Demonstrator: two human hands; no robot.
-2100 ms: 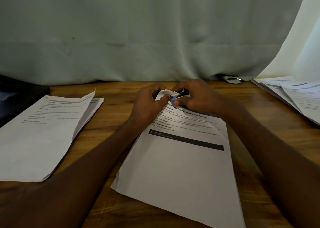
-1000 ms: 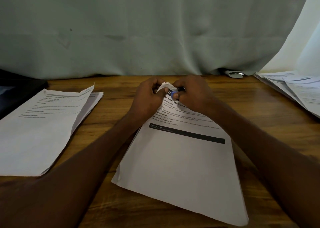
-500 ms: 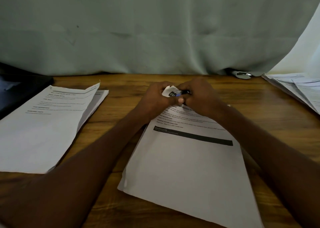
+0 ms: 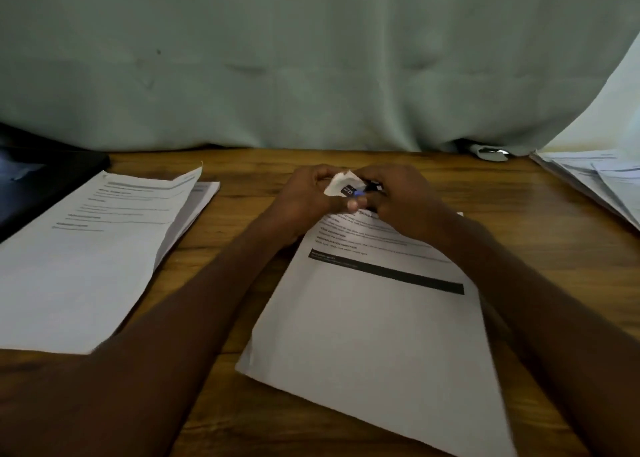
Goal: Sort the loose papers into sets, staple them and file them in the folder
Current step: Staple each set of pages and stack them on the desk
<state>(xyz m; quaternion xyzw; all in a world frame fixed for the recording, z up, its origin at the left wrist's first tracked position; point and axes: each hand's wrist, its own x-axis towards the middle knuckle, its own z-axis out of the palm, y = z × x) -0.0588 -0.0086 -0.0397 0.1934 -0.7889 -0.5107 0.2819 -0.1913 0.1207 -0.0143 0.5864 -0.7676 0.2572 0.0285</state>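
The paper set [image 4: 374, 325] lies on the desk [image 4: 540, 234]. Both hands pinch its curled top corner [image 4: 337, 183]: left hand [image 4: 304, 196], right hand [image 4: 401, 196]. The right fingers [image 4: 356, 204] also grip a small dark stapler [image 4: 360, 190].

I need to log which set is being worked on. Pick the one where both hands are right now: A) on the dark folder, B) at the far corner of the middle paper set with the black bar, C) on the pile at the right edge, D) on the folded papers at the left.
B: the left hand and right hand meet at the curled corner of the middle paper set, pinching a small stapler.
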